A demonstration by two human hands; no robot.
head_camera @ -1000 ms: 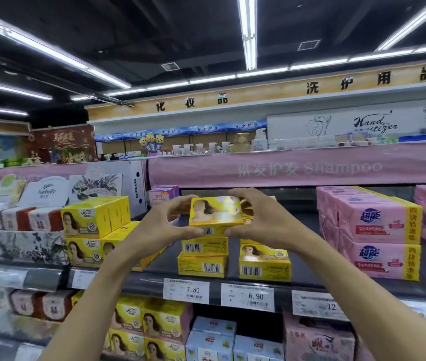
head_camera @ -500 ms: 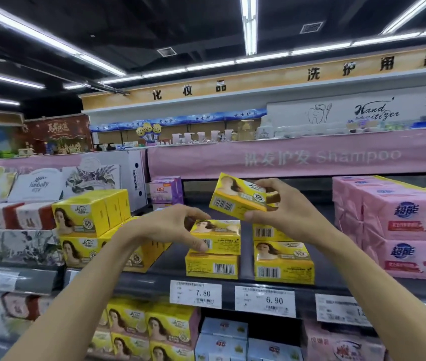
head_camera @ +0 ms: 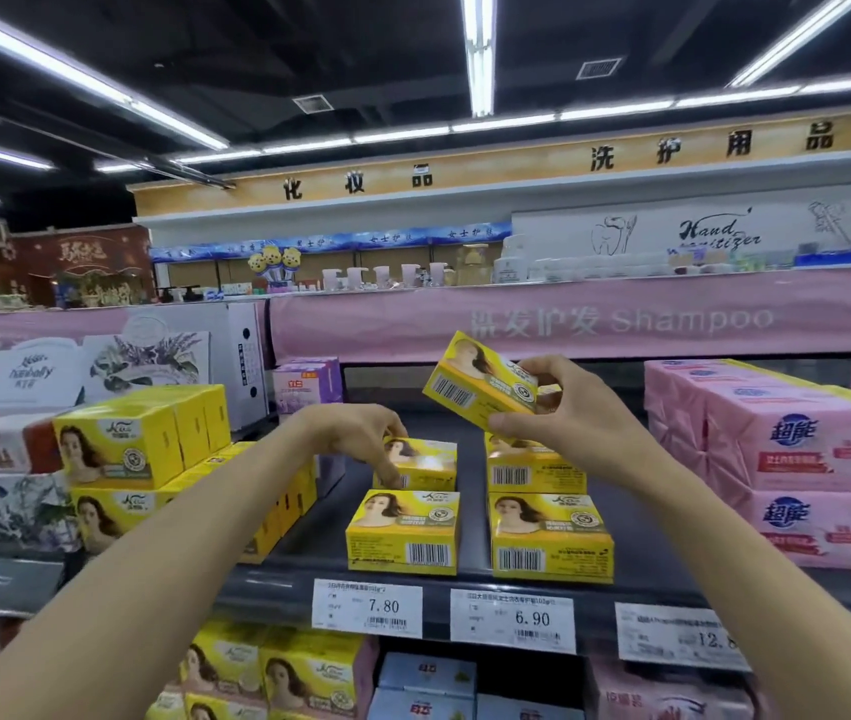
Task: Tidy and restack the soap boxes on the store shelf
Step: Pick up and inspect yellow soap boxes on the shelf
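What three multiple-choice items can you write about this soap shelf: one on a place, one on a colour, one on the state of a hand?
1. Where is the yellow box that the right hand holds?
A. In the air above the right stack
B. On the floor
C. In a basket

2. Which colour are the large packs at the right end of the shelf?
A. Blue
B. Green
C. Pink

3. What does the left hand do?
A. Hangs idle at the side
B. Grips the top box of the left stack
C. Waves in the air

Answers:
1 A: the fingers clasp the box, tilted, clear of the boxes below.
2 C: their wrapping is pink with a yellow band.
3 B: its fingers curl down over that box.
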